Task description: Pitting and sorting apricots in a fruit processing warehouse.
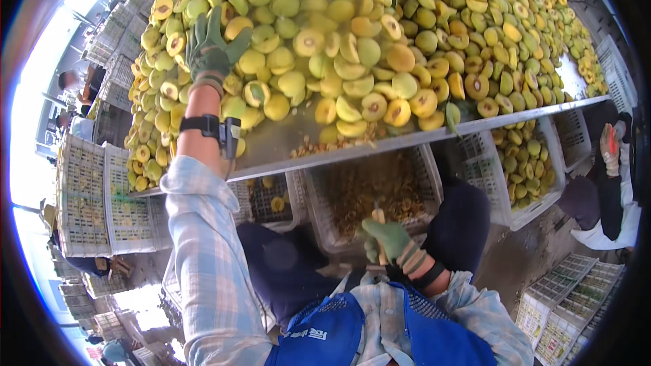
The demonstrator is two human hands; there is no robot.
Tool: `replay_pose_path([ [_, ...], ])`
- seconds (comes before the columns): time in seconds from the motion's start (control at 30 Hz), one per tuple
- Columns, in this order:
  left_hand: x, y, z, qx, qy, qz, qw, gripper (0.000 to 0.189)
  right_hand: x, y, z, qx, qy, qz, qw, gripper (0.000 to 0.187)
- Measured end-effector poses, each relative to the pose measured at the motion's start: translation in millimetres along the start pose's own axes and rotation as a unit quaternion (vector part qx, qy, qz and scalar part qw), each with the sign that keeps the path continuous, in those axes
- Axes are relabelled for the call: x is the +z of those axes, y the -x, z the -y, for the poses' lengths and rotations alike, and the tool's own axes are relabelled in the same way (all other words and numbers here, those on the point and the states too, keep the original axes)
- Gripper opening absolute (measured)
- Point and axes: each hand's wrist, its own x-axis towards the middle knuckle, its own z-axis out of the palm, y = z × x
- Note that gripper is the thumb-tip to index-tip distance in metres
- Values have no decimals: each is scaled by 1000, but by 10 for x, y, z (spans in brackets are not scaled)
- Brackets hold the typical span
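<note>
My left hand (216, 51), in a green glove, reaches out over a heap of halved yellow-green stone fruit (353, 63). Its fingers are spread against the fruit, and I see nothing gripped in it. The heap covers a metal-edged table (269, 145), with small scraps of pits and flesh (335, 146) near the front edge. Low in front of my body, my right hand (390, 240), also gloved in green, is closed around a tool with a light wooden-looking handle (378, 215). The tool's working end is too blurred to identify. Beneath it stands a plastic crate (325, 229) holding brown pits and scraps (379, 198).
Below the table, another crate (516, 216) holds fruit halves (526, 162), and a dark crate (269, 203) contains a few pieces. Stacked crates stand at left (84, 193) and lower right (557, 305). A co-worker's gloved hand (609, 147) shows at far right.
</note>
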Motion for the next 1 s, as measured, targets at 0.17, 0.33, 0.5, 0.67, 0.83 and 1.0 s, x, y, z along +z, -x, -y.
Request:
replay_pose_path([
  [0.17, 349, -334, -285, 10, -60, 157, 986, 93, 68, -135, 13, 9, -8, 3, 1000, 35],
  [0.33, 96, -141, -679, -29, -19, 238, 971, 87, 47, -248, 25, 13, -34, 9, 999, 35],
  [0.5, -21, 204, -534, -86, 86, 244, 962, 77, 81, -165, 71, 19, -13, 10, 1000, 36],
  [0.67, -199, 721, -674, -90, 106, 281, 949, 67, 23, -141, 0, 0, -14, 11, 1000, 36],
  [0.83, -278, 1178, -760, 26, 69, 225, 972, 54, 14, -56, 2, -39, -40, 52, 997, 33],
  [1.0, -310, 1326, -488, 55, 328, 100, 938, 38, 18, -84, -35, -39, -20, 34, 998, 34],
])
